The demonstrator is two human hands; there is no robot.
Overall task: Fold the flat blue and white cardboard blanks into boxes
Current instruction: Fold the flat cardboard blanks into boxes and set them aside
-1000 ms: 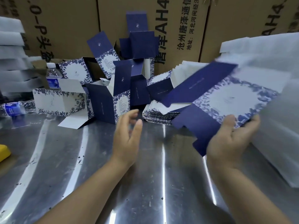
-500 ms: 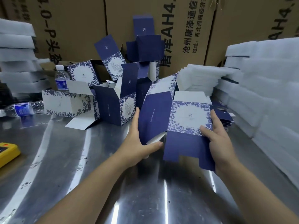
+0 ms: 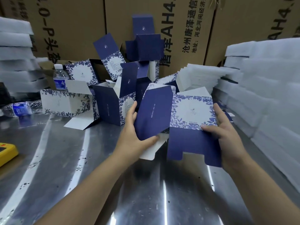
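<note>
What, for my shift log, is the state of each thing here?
Cardboard blank: held up, partly opened, bottom flaps unfolded.
Left hand: grips the blank's navy panel.
Right hand: grips the floral panel's edge.
Erected boxes: on the table, flaps open.
Standing water bottle: upright, capped.
Other water bottle: lying on its side.

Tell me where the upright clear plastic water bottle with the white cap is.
Head view, back left of the shiny metal table: the clear plastic water bottle stands just behind the white floral cardboard box, right of the white foam stack.
</note>
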